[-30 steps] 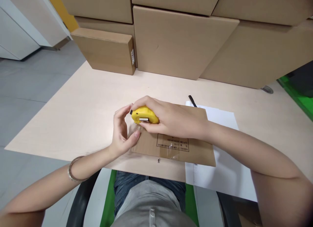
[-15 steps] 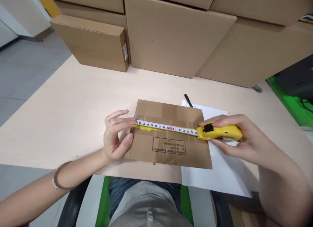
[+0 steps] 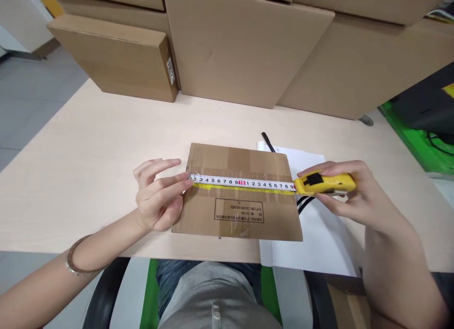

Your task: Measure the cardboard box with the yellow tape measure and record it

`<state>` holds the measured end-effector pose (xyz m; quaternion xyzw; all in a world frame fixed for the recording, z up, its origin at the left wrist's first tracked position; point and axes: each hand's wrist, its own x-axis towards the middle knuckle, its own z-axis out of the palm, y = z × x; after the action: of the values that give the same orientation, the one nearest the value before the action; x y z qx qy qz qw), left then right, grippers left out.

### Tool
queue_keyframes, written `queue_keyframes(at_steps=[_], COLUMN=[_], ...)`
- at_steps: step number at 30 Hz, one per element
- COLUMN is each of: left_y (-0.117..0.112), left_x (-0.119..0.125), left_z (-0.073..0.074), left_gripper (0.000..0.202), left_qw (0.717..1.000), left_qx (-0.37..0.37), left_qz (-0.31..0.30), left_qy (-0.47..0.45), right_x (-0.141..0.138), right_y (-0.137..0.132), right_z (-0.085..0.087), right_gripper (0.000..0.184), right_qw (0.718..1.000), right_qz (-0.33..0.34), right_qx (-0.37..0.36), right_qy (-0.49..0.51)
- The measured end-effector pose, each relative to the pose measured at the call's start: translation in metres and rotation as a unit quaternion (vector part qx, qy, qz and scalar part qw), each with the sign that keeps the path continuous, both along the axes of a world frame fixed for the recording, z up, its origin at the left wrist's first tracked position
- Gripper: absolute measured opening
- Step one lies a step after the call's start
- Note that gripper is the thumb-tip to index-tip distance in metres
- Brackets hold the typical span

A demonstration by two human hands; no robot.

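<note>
A flat brown cardboard box (image 3: 237,215) lies on the pale wooden table (image 3: 106,144) in front of me. A white tape blade (image 3: 244,182) is stretched across its top from left edge to right edge. My left hand (image 3: 158,196) pinches the blade's end hook at the box's left edge, other fingers spread. My right hand (image 3: 349,192) is closed round the yellow tape measure case (image 3: 324,183) just past the box's right edge.
A white sheet of paper (image 3: 312,244) lies under the box's right side, with a black pen (image 3: 267,141) at its far corner. Large cardboard boxes (image 3: 244,50) stand stacked along the table's far side. A green floor strip (image 3: 411,135) shows at right.
My right hand has pulled the yellow case from the box's left side to past its right edge, drawing the blade out. My left hand stayed holding the hook at the left edge.
</note>
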<state>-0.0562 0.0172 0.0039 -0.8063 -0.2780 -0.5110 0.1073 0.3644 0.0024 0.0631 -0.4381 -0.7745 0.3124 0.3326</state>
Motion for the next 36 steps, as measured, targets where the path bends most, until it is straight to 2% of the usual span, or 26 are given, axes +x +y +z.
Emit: queue_keyframes(at_steps=[5, 8, 13, 17, 20, 23, 27, 29, 33, 36], left_y=[0.0, 0.001, 0.002, 0.003, 0.004, 0.005, 0.006, 0.006, 0.006, 0.005], left_x=[0.001, 0.003, 0.005, 0.005, 0.005, 0.005, 0.007, 0.007, 0.003, -0.003], left_z=[-0.004, -0.005, -0.008, -0.012, -0.013, -0.013, -0.012, -0.014, -0.022, -0.025], left_gripper=[0.042, 0.042, 0.038, 0.038, 0.042, 0.045, 0.052, 0.053, 0.062, 0.085], left_qw=[1.0, 0.999, 0.994, 0.992, 0.99, 0.987, 0.986, 0.986, 0.973, 0.938], left_qx=[-0.018, -0.03, -0.053, -0.056, -0.057, -0.059, -0.057, -0.069, -0.151, -0.282], left_qz=[-0.015, -0.024, -0.026, -0.035, -0.053, -0.068, -0.071, -0.065, -0.074, -0.118], left_qy=[-0.018, -0.036, -0.089, -0.108, -0.118, -0.13, -0.137, -0.137, -0.16, -0.162], right_x=[-0.001, -0.001, 0.0, -0.01, -0.036, -0.073, -0.121, -0.141, -0.173, -0.187], right_y=[-0.001, -0.001, -0.001, 0.001, 0.006, 0.014, 0.03, 0.038, 0.045, 0.04], right_z=[-0.005, -0.003, 0.005, 0.017, 0.026, 0.034, 0.041, 0.043, 0.043, 0.042], right_gripper=[0.046, 0.043, 0.04, 0.049, 0.049, 0.046, 0.06, 0.058, 0.043, 0.029], right_qw=[1.0, 1.0, 0.999, 1.0, 1.0, 0.997, 0.985, 0.976, 0.965, 0.953], right_qz=[0.009, -0.009, -0.032, -0.022, -0.001, 0.069, 0.121, 0.137, 0.21, 0.243], right_qx=[0.001, -0.009, -0.003, 0.008, 0.027, 0.027, 0.022, 0.03, 0.067, 0.103], right_qy=[0.013, -0.002, -0.019, -0.012, -0.008, -0.031, -0.122, -0.165, -0.145, -0.146])
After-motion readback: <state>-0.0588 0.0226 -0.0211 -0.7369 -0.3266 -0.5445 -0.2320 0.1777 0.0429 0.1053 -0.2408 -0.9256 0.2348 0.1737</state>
